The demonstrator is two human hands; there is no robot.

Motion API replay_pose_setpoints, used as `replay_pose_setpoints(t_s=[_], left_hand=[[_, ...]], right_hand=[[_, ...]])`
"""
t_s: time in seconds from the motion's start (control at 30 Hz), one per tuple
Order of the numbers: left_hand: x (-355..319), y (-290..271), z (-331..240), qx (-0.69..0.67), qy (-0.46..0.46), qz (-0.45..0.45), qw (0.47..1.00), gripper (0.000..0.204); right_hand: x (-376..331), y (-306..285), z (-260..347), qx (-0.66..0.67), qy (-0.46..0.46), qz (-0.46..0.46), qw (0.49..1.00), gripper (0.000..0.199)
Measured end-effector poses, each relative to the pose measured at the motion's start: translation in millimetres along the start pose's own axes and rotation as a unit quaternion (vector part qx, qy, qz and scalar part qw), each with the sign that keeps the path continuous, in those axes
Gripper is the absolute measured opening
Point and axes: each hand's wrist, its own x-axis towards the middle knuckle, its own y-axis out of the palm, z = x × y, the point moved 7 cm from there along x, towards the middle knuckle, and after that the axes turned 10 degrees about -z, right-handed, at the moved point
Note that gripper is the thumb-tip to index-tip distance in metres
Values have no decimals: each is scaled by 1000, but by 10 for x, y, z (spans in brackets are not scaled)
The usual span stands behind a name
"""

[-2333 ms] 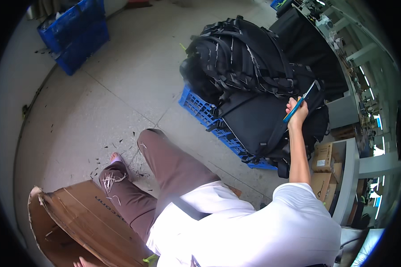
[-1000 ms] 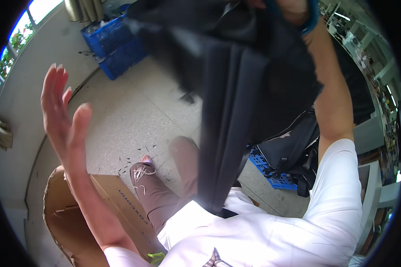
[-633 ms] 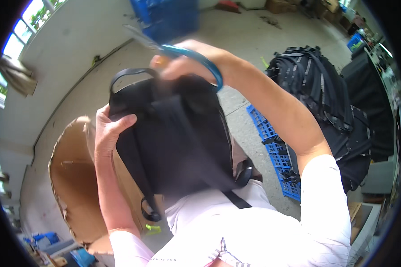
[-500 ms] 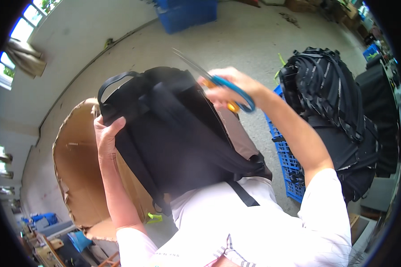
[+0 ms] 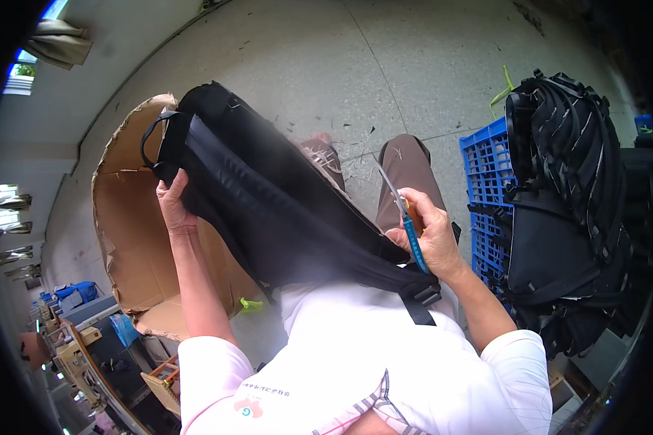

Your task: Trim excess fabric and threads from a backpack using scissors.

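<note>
A black backpack (image 5: 290, 225) lies tilted across my lap, with its shoulder straps and a loop handle (image 5: 149, 141) showing. My left hand (image 5: 175, 206) is closed on the upper left edge of the backpack, just below the loop handle. Scissors (image 5: 413, 239) with blue handles are in my right hand (image 5: 432, 235), beside the lower right edge of the bag. Their blades point up and away over my knee; whether they touch the bag I cannot tell. Near that hand, a buckle and a strap end (image 5: 419, 310) hang against my white shirt.
On my left stands a big open cardboard box (image 5: 134, 239), with a bright green strip (image 5: 250, 304) near its lower edge. A blue plastic crate (image 5: 488, 163) and a heap of black backpacks (image 5: 566, 239) are on my right. Dark scraps dot the grey floor (image 5: 363, 80) ahead.
My right hand has come down with the scissors from above the bag to its lower right edge. The backpack has tilted, uncovering my brown trouser leg and a foot. The head view has shifted.
</note>
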Motion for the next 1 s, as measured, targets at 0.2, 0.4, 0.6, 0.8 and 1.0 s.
replay_pose_setpoints(t_s=[0.2, 0.4, 0.6, 0.8, 1.0], left_hand=[[-98, -50, -5, -59, -8, 17, 998, 32], [-90, -117, -27, -74, 12, 60, 995, 40], [-146, -62, -15, -74, 16, 40, 996, 37], [-187, -177, -21, -51, 24, -8, 998, 38], [-241, -319, -46, -45, 28, -42, 998, 39]], right_hand=[[-21, -62, -118, 19, 34, 57, 998, 63], [-37, -124, -51, -9, 29, 122, 992, 67], [-21, -71, 40, -78, -23, 173, 982, 67], [-85, -83, 130, -131, -89, 149, 976, 62], [-92, -41, 173, -159, -137, 106, 972, 62]])
